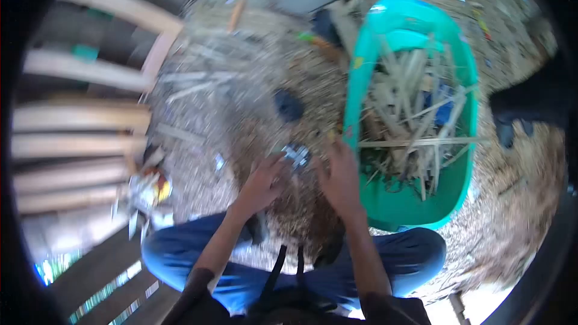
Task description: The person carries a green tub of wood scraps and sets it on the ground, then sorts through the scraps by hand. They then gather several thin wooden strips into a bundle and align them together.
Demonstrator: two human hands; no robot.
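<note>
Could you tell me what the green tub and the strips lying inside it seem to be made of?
The green tub looks like moulded plastic: an even turquoise colour, a smooth, slightly glossy rolled rim and a rounded shape. The strips look like split wood or bamboo: pale tan, matt, straight and splintery. Blur leaves open which of the two.

A small, shiny, crumpled wrapper (295,156) lies on the littered ground, just left of the green tub (415,204).

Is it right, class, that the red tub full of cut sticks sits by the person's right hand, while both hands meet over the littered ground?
Not quite: the tub is green, not red, as the head view shows. It does hold cut sticks beside the right hand, and the left hand meets it.
</note>
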